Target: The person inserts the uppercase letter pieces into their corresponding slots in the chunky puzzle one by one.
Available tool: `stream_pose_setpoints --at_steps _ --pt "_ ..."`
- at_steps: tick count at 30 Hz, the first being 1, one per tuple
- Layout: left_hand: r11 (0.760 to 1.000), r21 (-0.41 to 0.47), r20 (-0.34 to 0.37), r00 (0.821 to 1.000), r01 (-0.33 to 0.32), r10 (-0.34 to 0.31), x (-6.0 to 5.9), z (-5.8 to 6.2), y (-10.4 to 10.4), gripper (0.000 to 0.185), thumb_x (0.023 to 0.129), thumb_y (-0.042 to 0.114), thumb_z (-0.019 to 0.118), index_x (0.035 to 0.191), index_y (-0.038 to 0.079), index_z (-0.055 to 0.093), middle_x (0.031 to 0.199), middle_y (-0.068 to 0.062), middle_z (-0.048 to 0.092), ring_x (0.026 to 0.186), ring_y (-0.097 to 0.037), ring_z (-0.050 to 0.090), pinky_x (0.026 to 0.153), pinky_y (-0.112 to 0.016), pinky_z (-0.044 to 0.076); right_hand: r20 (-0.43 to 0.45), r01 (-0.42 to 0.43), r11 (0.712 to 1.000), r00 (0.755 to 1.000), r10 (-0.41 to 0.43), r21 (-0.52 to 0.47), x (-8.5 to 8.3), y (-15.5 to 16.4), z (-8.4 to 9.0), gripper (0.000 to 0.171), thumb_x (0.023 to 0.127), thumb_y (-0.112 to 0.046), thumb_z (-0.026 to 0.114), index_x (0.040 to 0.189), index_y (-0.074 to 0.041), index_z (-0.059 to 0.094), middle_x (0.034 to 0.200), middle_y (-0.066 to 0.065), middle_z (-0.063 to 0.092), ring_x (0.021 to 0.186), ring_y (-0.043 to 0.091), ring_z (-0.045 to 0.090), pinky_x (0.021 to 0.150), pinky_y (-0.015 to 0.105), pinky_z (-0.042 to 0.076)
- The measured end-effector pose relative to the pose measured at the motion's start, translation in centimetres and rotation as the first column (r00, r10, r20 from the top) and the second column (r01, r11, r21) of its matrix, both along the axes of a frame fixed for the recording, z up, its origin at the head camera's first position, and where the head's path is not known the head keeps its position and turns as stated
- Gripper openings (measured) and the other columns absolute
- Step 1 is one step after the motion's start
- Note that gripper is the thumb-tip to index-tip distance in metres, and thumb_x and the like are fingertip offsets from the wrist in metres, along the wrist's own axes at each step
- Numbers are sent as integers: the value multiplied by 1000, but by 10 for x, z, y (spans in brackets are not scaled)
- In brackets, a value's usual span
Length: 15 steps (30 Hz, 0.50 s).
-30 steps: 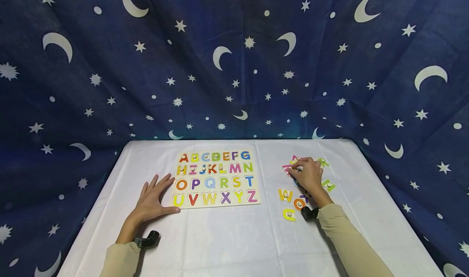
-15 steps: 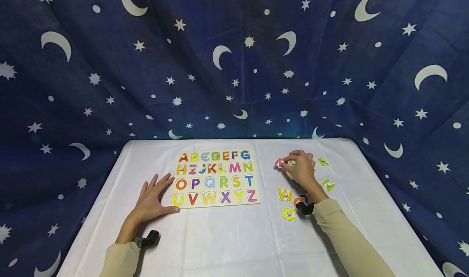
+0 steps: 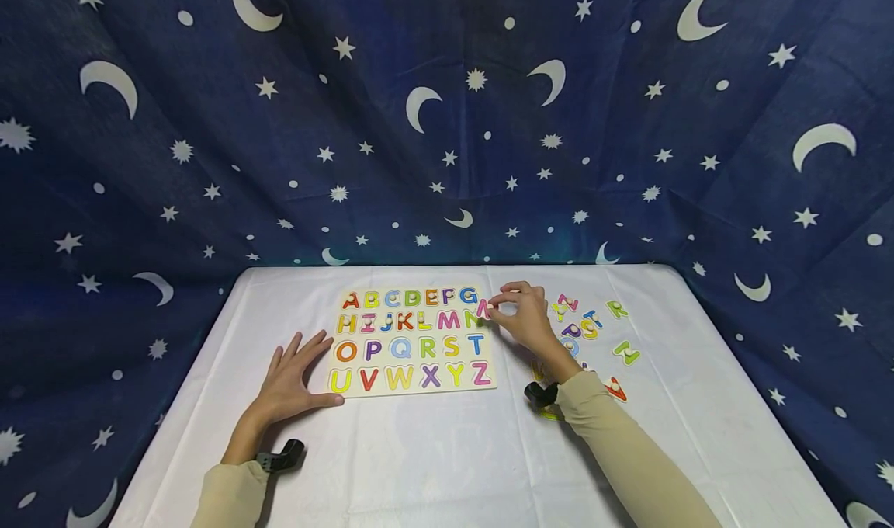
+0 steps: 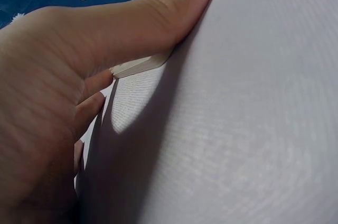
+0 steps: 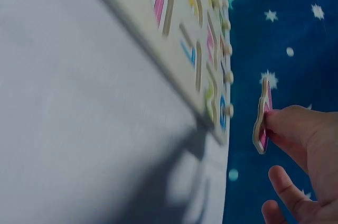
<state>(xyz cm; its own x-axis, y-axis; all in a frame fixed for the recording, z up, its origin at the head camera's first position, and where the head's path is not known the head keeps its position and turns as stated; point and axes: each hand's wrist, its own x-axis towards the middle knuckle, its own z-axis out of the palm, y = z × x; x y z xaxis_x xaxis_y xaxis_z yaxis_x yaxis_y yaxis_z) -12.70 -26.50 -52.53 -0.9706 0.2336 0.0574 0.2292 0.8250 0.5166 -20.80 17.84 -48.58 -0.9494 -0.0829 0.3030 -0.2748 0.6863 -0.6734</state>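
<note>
The right hand [image 3: 527,316] pinched a pink wooden letter piece [image 3: 483,308] in its fingers [image 5: 285,121] just beyond the wooden alphabet puzzle board [image 3: 412,342], where a loose pinch could have dropped it askew.

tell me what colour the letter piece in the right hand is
Pink. The letter piece pinched by the right hand shows best in the right wrist view.

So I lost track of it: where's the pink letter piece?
Head view: pinched in the right hand, the pink letter piece is just off the alphabet board's right edge.
</note>
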Motion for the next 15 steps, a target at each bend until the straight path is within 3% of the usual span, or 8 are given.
stream_pose_setpoints --at_steps 15 --pt "1000 9 5 1000 -2 2 0 0 0 113 62 60 91 153 11 47 164 -17 35 154 -48 10 122 -68 -1 54 -68 989 997 62 129 -11 -58 -6 8 87 -20 82 94 -16 83 125 8 63 118 36 44 95 54 36"
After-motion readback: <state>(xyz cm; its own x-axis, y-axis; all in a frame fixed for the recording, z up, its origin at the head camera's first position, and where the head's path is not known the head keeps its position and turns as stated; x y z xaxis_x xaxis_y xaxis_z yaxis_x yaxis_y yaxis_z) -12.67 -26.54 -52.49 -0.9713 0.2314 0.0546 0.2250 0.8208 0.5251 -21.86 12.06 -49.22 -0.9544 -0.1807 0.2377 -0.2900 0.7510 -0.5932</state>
